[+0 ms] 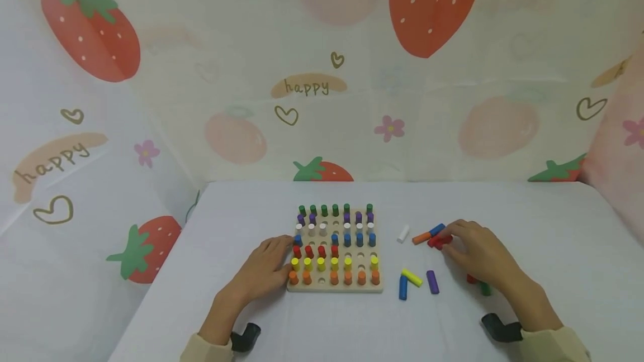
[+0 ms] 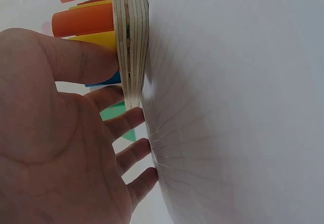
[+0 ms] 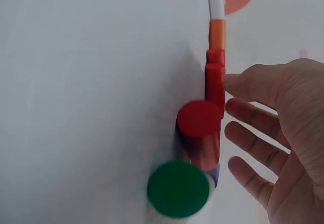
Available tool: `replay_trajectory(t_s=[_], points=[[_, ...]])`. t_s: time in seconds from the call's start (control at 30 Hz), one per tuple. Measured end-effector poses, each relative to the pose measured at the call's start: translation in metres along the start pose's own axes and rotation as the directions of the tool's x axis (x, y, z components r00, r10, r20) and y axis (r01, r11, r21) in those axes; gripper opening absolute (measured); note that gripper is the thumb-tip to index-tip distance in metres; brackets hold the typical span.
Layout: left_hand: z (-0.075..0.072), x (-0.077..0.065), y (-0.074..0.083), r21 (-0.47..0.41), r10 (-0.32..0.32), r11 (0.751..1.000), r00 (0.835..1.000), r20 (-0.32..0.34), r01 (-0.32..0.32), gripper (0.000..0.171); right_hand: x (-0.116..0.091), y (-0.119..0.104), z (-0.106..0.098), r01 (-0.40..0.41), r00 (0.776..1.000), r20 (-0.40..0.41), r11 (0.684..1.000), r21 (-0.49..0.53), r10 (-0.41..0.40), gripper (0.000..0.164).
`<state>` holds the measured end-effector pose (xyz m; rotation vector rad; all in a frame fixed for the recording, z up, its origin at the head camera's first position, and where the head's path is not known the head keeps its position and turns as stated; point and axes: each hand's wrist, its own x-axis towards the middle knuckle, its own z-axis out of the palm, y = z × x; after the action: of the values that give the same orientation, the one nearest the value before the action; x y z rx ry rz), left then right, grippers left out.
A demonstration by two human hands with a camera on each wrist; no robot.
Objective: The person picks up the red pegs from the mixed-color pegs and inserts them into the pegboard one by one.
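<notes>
A wooden pegboard stands on the white table, with rows of green, purple, white, blue, red, yellow and orange pegs upright in its holes. My left hand rests against the board's left side; in the left wrist view the thumb touches the edge and the other fingers extend past it. To the right of the board, my right hand pinches a red peg at the table surface. The thumb shows on the peg, while the index finger is hidden in the right wrist view. Another red peg lies against it.
Loose pegs lie between the board and my right hand: white, orange, blue, yellow and purple. A green peg and a red one sit under the right wrist. A strawberry-printed cloth hangs behind.
</notes>
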<state>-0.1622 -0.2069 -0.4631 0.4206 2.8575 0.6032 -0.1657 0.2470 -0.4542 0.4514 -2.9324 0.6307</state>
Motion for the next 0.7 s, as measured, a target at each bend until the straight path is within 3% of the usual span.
replay_trajectory(t_s=[0.7], points=[[0.0004,-0.0019,-0.0023,-0.001,0.003,1.0,1.0,0.002,-0.003,0.063,-0.0039,0.011,-0.0031,-0.031,0.996,0.079,0.995,-0.094,0.038,0.022]])
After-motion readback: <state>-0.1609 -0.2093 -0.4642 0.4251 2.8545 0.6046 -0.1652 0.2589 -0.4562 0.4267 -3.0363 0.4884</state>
